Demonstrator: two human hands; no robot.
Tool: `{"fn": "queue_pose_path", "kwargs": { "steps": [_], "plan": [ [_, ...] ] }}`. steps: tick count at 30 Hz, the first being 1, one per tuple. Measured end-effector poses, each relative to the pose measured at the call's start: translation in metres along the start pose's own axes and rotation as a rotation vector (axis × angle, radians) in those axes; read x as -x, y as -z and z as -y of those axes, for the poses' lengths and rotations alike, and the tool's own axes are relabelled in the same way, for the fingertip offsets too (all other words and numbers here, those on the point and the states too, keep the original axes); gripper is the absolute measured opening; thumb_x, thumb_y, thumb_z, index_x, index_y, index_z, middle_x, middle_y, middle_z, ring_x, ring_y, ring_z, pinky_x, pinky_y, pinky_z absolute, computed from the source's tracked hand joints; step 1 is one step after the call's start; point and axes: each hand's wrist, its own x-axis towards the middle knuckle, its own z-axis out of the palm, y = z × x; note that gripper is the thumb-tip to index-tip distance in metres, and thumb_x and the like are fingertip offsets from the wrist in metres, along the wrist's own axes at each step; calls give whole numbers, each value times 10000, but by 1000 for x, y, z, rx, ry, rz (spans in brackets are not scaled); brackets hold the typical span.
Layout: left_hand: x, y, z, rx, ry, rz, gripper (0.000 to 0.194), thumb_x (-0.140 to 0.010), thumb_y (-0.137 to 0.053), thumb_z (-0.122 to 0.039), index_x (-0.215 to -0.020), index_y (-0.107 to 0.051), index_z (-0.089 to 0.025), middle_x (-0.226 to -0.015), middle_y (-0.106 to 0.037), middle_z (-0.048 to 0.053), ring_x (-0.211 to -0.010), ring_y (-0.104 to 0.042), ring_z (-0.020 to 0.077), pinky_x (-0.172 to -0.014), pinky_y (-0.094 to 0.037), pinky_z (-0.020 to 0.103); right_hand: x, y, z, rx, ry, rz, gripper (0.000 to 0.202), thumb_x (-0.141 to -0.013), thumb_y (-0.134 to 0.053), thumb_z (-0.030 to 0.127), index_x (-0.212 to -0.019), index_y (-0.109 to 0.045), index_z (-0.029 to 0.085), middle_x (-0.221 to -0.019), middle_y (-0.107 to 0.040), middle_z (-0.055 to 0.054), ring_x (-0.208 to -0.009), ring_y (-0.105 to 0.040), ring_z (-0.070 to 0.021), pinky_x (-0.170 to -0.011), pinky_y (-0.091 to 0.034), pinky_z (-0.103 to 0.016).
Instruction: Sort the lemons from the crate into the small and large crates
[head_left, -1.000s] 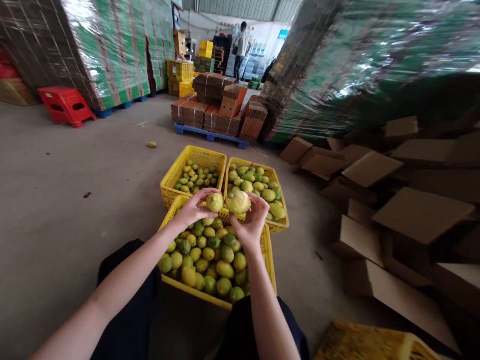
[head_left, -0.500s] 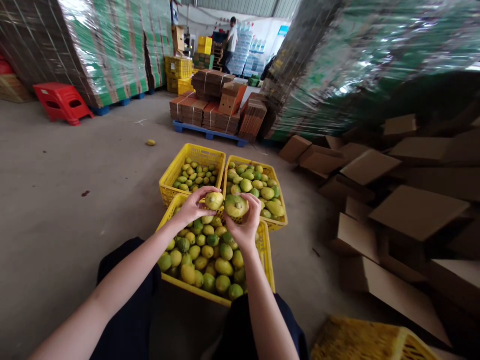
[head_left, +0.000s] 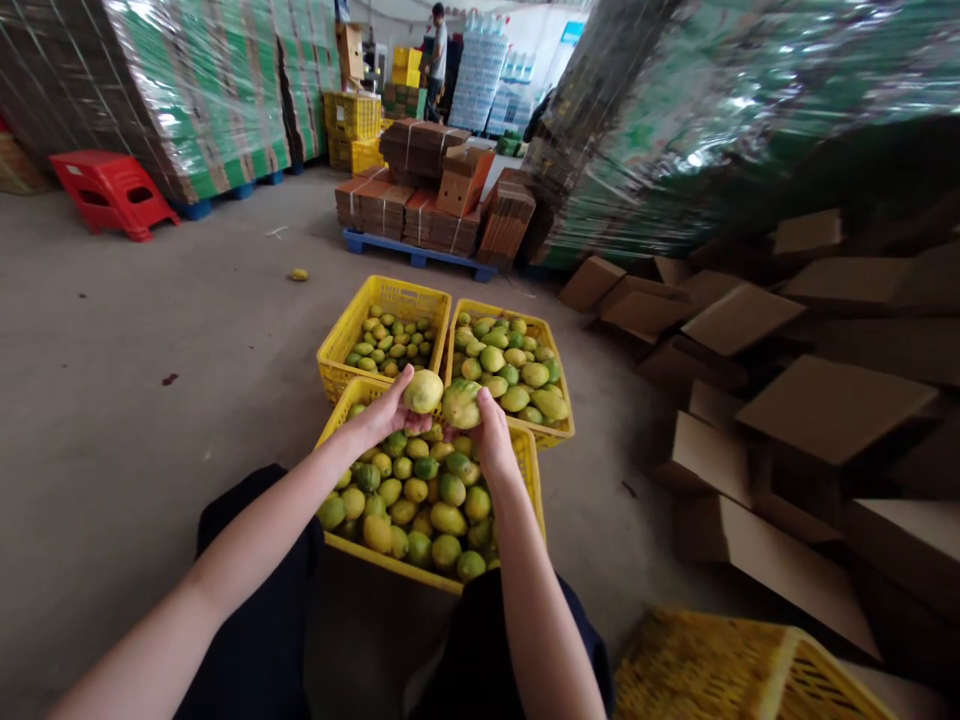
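My left hand (head_left: 396, 408) is closed around a pale yellow lemon (head_left: 423, 391). A greener lemon (head_left: 461, 403) sits in my right hand (head_left: 491, 432), with the thumb along its near side. The two lemons are side by side, a small gap between them, above the far part of the nearest yellow crate (head_left: 427, 578). Many yellow and green lemons (head_left: 448, 518) fill that crate. Behind it stand a left crate (head_left: 337, 352) with smaller lemons and a right crate (head_left: 561, 425) heaped with larger ones. My fingertips are partly hidden beneath the fruit.
Open cardboard boxes (head_left: 832, 405) lie piled at the right. Another yellow crate (head_left: 697, 660) is at the lower right. Flattened cartons rest on a blue pallet (head_left: 416, 250) ahead. A red stool (head_left: 112, 190) and a loose lemon (head_left: 298, 274) are leftward. A person (head_left: 437, 60) stands far back.
Both lemons have been turned in my hands, so their ends no longer face me and more of their sides shows. My view has tipped slightly down.
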Motion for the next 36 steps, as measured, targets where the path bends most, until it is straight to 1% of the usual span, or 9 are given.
{"fn": "queue_pose_path", "kwargs": {
  "steps": [8, 12, 16, 19, 21, 26, 30, 33, 36],
  "plan": [
    [-3, -4, -1, 26, 34, -68, 758, -790, -484, -853, -809, -697, -125, -499, -568, 17, -464, -522, 121, -481, -397, 234, -2, 0, -2, 5, -57, -36, 540, -799, -615, 756, -785, -678, 221, -503, -589, 20, -367, -501, -146, -339, -461, -308],
    [-4, -4, 1, -3, -11, -126, 751, -766, -537, -841, -876, -710, -118, -609, -644, 48, -557, -591, 147, -532, -456, 249, -3, 0, -4, 15, -69, -57, 538, -797, -609, 757, -761, -645, 222, -535, -589, 7, -480, -594, -182, -445, -555, -341],
    [-2, -3, 0, -138, -286, -246, 707, -665, -777, -694, -1112, -694, -152, -987, -737, 100, -921, -681, 251, -705, -538, 298, 0, -4, 1, 102, 137, -251, 467, -762, -732, 630, -986, -595, 245, -826, -689, -5, -810, -696, -217, -740, -622, -388],
    [1, -3, -4, -218, -497, -294, 733, -591, -907, -488, -1224, -649, -223, -1231, -681, 90, -1089, -636, 268, -814, -549, 316, 4, -8, 6, 251, 375, -391, 630, -628, -882, 474, -1090, -508, 268, -1049, -674, -37, -983, -676, -236, -846, -594, -408],
    [3, -3, -6, -246, -564, -298, 711, -594, -919, -419, -1229, -648, -250, -1334, -626, 83, -1145, -606, 264, -858, -548, 315, 7, -9, 7, 355, 515, -427, 671, -605, -903, 404, -1111, -480, 278, -1188, -632, -71, -1114, -635, -261, -891, -578, -431],
    [5, -2, -6, -361, -601, -258, 643, -617, -916, -411, -1205, -688, -284, -1363, -548, 79, -1184, -562, 266, -869, -568, 326, 11, -9, 4, 566, 716, -315, 557, -745, -813, 326, -1199, -490, 300, -1279, -574, -89, -1228, -570, -280, -980, -537, -498],
    [5, 2, -7, -377, -616, -238, 609, -609, -923, -392, -1176, -724, -294, -1289, -504, 68, -1237, -529, 278, -887, -582, 340, 12, -8, 4, 690, 731, -358, 513, -738, -812, 331, -1191, -575, 296, -1195, -520, -78, -1173, -548, -294, -966, -534, -522],
    [5, 4, -9, -350, -588, -236, 606, -604, -922, -329, -1180, -734, -297, -1282, -500, 59, -1224, -540, 269, -892, -586, 340, 10, -7, 5, 608, 698, -321, 534, -716, -825, 318, -1204, -606, 305, -1190, -521, -70, -1180, -545, -288, -983, -534, -509],
    [6, 4, -9, -307, -520, -222, 645, -593, -920, -290, -1207, -724, -283, -1292, -536, 59, -1157, -588, 255, -914, -578, 358, 5, -4, 5, 342, 606, -245, 657, -697, -836, 321, -1287, -546, 317, -1242, -576, -72, -1157, -602, -269, -960, -556, -475]
  ]
}}
